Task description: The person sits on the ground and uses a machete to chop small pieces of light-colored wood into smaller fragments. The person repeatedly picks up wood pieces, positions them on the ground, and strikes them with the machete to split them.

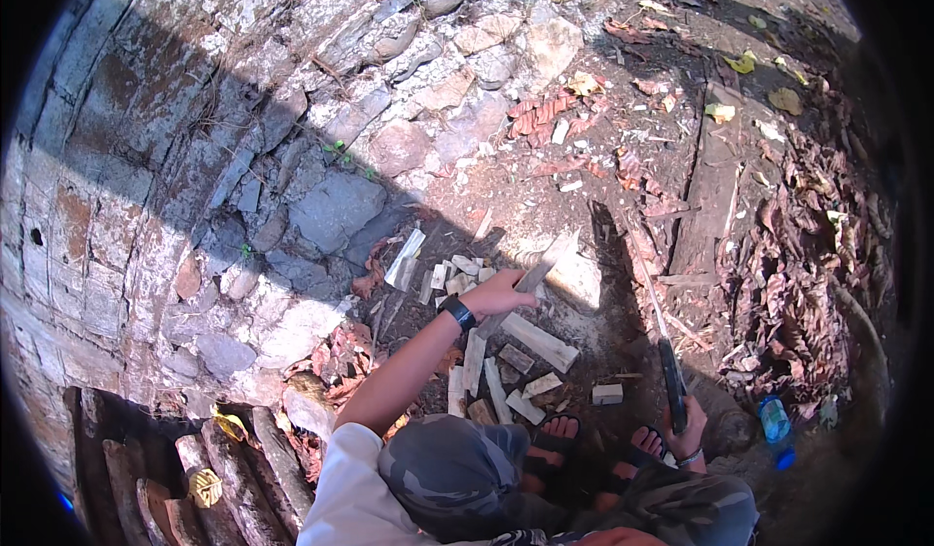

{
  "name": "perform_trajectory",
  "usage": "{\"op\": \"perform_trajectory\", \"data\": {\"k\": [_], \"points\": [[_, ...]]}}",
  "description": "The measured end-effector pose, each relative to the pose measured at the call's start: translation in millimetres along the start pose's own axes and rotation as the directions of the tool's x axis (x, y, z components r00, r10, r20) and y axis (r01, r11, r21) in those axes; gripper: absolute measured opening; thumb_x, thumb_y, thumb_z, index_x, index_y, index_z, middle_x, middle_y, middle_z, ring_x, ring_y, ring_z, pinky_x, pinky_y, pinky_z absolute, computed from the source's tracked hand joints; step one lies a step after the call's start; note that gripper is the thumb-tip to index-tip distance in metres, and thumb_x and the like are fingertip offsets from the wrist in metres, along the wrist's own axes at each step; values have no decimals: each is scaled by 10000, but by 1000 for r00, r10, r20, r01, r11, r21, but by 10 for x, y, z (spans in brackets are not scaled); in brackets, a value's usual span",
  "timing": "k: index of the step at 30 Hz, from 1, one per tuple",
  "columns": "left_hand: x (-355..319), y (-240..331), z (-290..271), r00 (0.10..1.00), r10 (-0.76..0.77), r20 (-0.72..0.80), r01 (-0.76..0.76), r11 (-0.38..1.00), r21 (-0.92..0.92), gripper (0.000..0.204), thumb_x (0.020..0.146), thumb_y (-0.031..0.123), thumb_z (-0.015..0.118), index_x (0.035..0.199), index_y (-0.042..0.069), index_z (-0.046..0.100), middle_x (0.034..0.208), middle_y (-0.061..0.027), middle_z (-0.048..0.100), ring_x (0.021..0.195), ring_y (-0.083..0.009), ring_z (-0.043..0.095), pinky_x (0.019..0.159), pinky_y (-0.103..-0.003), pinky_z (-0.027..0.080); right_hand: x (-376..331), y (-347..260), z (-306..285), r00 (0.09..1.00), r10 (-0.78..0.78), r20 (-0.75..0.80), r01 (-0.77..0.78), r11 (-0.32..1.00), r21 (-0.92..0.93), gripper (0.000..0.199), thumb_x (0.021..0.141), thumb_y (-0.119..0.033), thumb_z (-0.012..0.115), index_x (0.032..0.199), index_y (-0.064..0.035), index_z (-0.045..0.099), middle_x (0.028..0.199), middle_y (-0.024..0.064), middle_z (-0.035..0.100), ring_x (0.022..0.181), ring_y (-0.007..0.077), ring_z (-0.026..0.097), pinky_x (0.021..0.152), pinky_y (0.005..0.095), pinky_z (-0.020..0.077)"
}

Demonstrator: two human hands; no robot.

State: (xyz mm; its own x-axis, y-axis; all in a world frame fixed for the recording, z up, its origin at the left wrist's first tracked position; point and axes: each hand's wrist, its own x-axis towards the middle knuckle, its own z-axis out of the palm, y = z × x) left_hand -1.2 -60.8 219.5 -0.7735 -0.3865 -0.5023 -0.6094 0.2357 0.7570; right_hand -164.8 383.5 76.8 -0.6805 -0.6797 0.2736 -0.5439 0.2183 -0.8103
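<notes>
My left hand (498, 294), with a dark band on its wrist, is closed round a flat split stick of wood (541, 270). The stick slants up and right, its far end over a pale, sunlit wooden block (578, 278). On the right, my right hand (689, 431) grips the black handle of a machete (673, 376). Its long, narrow blade points away from me, apart from the stick. Below and left of my left hand lie cut wood pieces (540, 342), some long and some short. A small wood piece (607, 394) rests alone between my hands.
A stone wall (331, 210) rises along the left. Several logs (243, 468) lie side by side at the lower left. Dry leaves (788, 264) cover the right, near a plank (708, 176) and a plastic bottle (774, 419). My sandalled feet (556, 437) are close to the wood pieces.
</notes>
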Motion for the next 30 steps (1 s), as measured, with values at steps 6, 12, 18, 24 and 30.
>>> {"op": "perform_trajectory", "data": {"k": [6, 12, 18, 24, 30], "points": [[-47, 481, 95, 999, -4, 35, -1, 991, 137, 425, 875, 238, 725, 1200, -15, 623, 1054, -68, 683, 971, -136, 620, 876, -300, 482, -280, 187, 59, 982, 175, -68, -166, 978, 124, 232, 801, -96, 743, 799, -32, 520, 650, 153, 518, 579, 345, 564, 548, 420, 426], [131, 57, 109, 974, -219, 58, 223, 972, -77, 403, 935, 297, 679, 1228, 25, 634, 1032, -30, 671, 888, -123, 614, 771, -297, 504, -336, 242, 109, 971, 229, -62, -212, 956, 205, 262, 805, -84, 732, 742, -28, 484, 624, 126, 461, 533, 274, 462, 531, 389, 376], [248, -226, 204, 924, -382, 28, 370, 872, -320, 411, 947, 336, 660, 1217, 26, 652, 1035, -53, 688, 883, -143, 645, 730, -304, 522, -336, 346, 66, 962, 273, -9, -263, 935, 240, 243, 827, -92, 713, 733, -31, 498, 595, 101, 465, 527, 222, 463, 523, 379, 370], [305, -333, 213, 926, -367, -93, 364, 930, -40, 533, 886, 406, 725, 1128, -67, 676, 958, -93, 707, 823, -187, 664, 709, -334, 520, -364, 454, 126, 947, 304, -101, -265, 921, 285, 285, 815, -97, 722, 709, -29, 467, 585, 114, 453, 503, 272, 448, 512, 381, 371], [468, -485, 127, 925, -380, -28, 379, 924, -46, 491, 860, 391, 753, 1058, -58, 715, 935, -87, 720, 796, -186, 676, 703, -336, 527, -356, 421, 113, 969, 240, -62, -220, 949, 227, 290, 817, -91, 716, 714, -31, 452, 604, 122, 427, 523, 281, 431, 526, 378, 368]]}}
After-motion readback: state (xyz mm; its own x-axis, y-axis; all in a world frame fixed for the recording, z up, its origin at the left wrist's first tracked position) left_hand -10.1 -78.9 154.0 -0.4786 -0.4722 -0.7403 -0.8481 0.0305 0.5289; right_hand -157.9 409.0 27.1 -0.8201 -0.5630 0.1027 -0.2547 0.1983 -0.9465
